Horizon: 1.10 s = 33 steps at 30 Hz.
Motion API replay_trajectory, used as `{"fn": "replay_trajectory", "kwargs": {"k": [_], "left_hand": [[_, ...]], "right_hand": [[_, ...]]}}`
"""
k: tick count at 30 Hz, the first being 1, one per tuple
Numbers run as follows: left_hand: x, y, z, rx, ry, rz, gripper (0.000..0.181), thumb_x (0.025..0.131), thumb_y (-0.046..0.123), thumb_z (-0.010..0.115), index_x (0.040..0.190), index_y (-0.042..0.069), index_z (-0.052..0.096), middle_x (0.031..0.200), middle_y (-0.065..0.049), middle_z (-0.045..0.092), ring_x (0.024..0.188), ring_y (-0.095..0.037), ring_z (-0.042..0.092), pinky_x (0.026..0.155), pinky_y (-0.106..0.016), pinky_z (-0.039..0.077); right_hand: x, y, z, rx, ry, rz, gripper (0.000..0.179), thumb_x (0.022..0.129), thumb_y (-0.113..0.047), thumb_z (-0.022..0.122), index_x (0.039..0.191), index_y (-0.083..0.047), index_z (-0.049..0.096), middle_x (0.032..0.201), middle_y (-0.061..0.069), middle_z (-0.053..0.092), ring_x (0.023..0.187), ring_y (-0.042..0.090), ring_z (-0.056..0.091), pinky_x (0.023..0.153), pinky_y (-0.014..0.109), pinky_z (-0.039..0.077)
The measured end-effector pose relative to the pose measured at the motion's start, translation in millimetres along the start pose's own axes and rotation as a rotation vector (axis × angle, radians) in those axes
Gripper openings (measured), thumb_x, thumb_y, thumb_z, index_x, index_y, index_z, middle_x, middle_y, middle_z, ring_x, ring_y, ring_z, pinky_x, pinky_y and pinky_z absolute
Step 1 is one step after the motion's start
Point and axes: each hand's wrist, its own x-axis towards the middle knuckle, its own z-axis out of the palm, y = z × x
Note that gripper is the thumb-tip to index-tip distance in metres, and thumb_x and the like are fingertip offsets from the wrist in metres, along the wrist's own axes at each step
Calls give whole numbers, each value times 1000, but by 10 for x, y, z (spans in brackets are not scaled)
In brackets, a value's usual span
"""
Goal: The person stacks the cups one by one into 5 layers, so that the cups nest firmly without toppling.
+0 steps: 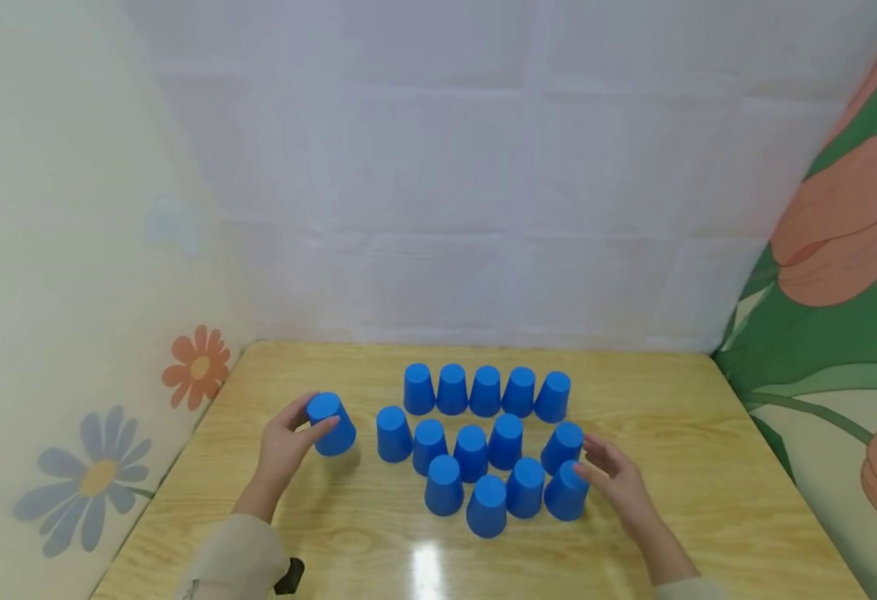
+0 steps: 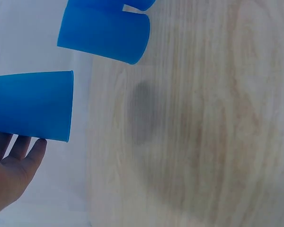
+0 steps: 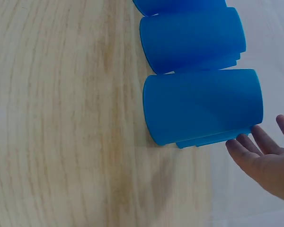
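My left hand (image 1: 286, 443) grips a blue plastic cup (image 1: 337, 433) between thumb and fingers, to the left of the other cups. The held cup is upside down and slightly tilted; in the left wrist view this cup (image 2: 33, 106) is raised off the table. At the right end of the cups is my right hand (image 1: 622, 490), its fingers extended and spread. Its fingertips lie beside the right-end cup of the front row (image 1: 567, 493) and the right-end cup of the middle row (image 1: 563, 446). Whether they touch either cup, I cannot tell.
Several upside-down blue cups form a straight back row (image 1: 487, 392), a bent middle row (image 1: 472, 454) and a front row (image 1: 487, 507) on the wooden table (image 1: 363, 542). White cloth (image 1: 468, 208) hangs behind; printed flower panels (image 1: 97, 479) flank the table.
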Motion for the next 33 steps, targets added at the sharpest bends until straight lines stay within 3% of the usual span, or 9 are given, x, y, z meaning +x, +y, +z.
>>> {"fn": "replay_trajectory", "kwargs": {"k": [9,20,33], "left_hand": [[203,146,44,2,-20,68,64,74,36,66,126,6,42,122,-16,45,112,-32,39,88,-53,32],[356,286,119,-68,23,111,60,74,31,68,123,5,46,119,-16,48,111,-31,42,89,-50,33],[512,441,418,-124,-24,137,56,74,32,68,121,7,48,117,-12,50,109,-27,43,88,-44,37]], "right_hand": [[-62,82,32,12,-8,42,56,78,-21,64,126,-6,40,126,20,40,114,36,37,90,48,33],[-90,149,75,-7,-18,91,61,74,-28,68,126,-9,41,128,16,39,116,35,34,90,50,32],[-71,255,159,-18,-19,105,64,73,-27,68,127,-8,40,130,21,35,116,40,32,89,53,31]]}}
